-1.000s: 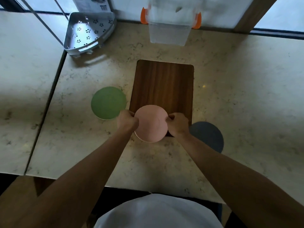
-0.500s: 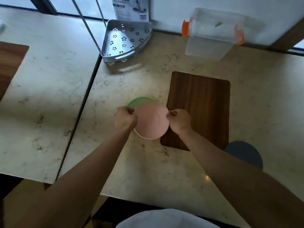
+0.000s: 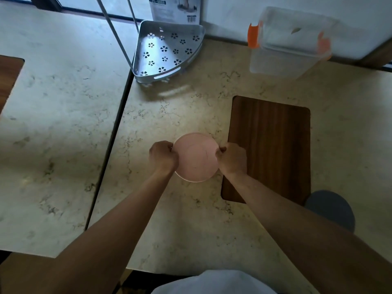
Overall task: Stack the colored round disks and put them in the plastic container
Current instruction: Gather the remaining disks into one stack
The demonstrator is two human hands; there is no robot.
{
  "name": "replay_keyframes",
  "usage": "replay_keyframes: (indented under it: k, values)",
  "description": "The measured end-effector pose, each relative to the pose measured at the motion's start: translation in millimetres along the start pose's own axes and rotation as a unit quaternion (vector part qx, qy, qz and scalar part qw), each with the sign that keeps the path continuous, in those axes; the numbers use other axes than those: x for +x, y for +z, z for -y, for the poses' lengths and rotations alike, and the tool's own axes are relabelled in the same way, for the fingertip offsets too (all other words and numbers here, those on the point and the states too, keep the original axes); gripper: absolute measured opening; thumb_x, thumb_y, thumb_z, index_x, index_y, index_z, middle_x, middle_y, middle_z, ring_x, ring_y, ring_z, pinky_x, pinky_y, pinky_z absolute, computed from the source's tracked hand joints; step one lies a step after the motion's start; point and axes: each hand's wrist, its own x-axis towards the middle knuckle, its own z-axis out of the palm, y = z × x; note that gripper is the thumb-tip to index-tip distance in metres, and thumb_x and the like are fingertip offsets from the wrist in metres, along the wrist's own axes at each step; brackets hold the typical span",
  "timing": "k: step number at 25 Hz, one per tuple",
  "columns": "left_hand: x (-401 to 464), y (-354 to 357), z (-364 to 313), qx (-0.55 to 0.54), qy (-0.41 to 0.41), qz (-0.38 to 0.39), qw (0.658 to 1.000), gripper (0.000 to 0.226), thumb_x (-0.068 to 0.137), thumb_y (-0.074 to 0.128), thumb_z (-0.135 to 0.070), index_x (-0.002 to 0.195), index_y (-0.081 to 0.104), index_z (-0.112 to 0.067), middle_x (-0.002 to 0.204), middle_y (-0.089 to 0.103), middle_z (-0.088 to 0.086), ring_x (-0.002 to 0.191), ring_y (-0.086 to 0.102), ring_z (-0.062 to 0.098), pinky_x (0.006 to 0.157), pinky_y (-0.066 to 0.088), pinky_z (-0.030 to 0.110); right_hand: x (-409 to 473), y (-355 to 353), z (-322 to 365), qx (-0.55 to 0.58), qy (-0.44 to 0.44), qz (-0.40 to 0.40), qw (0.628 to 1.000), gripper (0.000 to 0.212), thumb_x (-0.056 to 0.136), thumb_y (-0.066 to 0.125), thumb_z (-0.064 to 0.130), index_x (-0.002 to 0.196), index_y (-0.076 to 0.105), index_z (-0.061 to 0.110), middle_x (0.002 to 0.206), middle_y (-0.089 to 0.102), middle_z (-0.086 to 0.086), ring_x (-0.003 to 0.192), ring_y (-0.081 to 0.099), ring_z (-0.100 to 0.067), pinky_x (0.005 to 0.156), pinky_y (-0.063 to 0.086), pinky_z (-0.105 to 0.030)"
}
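Note:
A pink round disk [image 3: 196, 157] lies flat just left of the wooden board, held at its two sides. My left hand [image 3: 163, 156] grips its left rim and my right hand [image 3: 232, 159] grips its right rim. The green disk is not visible; the pink disk covers the spot where it lay. A dark blue-grey disk [image 3: 333, 209] rests on the counter at the lower right, partly behind my right forearm. The clear plastic container [image 3: 286, 42] with orange clips stands at the back right against the wall.
A dark wooden board [image 3: 269, 145] lies right of the pink disk. A metal corner shelf [image 3: 167, 52] with flower cut-outs sits at the back. A seam [image 3: 114, 136] divides the marble counter into two slabs.
Both hands carried the pink disk leftward off the wooden board and over the green disk, which now is hidden beneath it. The view also shifted left.

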Motion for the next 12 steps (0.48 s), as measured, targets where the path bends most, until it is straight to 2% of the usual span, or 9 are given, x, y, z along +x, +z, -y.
replay_keyframes:
  k: [2, 5, 7, 10, 12]
  values:
    - [-0.1, 3.8, 3.7, 0.018, 0.011, -0.006, 1.000, 0.017, 0.064, 0.049, 0.001, 0.053, 0.058, -0.007, 0.067, 0.058, 0.019, 0.065, 0.057, 0.035, 0.048, 0.033, 0.031, -1.5, 2.4, -1.3, -0.015, -0.004, -0.006, 1.000, 0.022, 0.096, 0.058, 0.026, 0.082, 0.069, 0.012, 0.077, 0.068, -0.002, 0.068, 0.062, -0.016, 0.054, 0.040, -0.022]
    - [0.5, 8.2, 5.5, 0.069, 0.036, -0.019, 0.997, 0.020, 0.080, 0.051, -0.003, 0.073, 0.070, -0.002, 0.088, 0.061, 0.021, 0.084, 0.057, 0.033, 0.061, 0.035, 0.030, -2.8, 5.2, -1.6, -0.024, 0.010, -0.029, 0.999, 0.028, 0.095, 0.058, 0.030, 0.073, 0.065, 0.014, 0.071, 0.064, 0.001, 0.061, 0.059, -0.013, 0.044, 0.031, -0.019]
    - [-1.3, 8.8, 4.2, 0.077, 0.037, -0.022, 0.996, 0.019, 0.081, 0.052, -0.003, 0.079, 0.071, 0.000, 0.093, 0.060, 0.023, 0.087, 0.057, 0.035, 0.064, 0.038, 0.031, -8.1, 8.5, -0.6, -0.015, 0.023, -0.036, 0.999, 0.025, 0.094, 0.060, 0.033, 0.082, 0.071, 0.014, 0.079, 0.069, 0.001, 0.065, 0.062, -0.013, 0.045, 0.034, -0.018]
    - [-0.5, 7.5, -5.0, 0.057, -0.003, -0.010, 0.998, 0.018, 0.077, 0.051, -0.002, 0.078, 0.068, 0.004, 0.098, 0.062, 0.028, 0.087, 0.059, 0.039, 0.065, 0.043, 0.037, -10.4, 11.2, 4.8, 0.009, 0.046, -0.041, 0.998, 0.022, 0.092, 0.062, 0.030, 0.093, 0.074, 0.011, 0.089, 0.072, -0.002, 0.075, 0.067, -0.018, 0.056, 0.045, -0.021]
    - [2.6, 4.6, -11.3, 0.024, -0.037, 0.008, 0.999, 0.015, 0.069, 0.051, -0.002, 0.071, 0.064, 0.005, 0.097, 0.063, 0.034, 0.085, 0.061, 0.044, 0.070, 0.052, 0.043, -7.4, 10.5, 6.3, 0.045, 0.066, -0.019, 0.997, 0.018, 0.090, 0.064, 0.025, 0.083, 0.072, 0.010, 0.082, 0.071, -0.003, 0.070, 0.066, -0.018, 0.049, 0.044, -0.021]
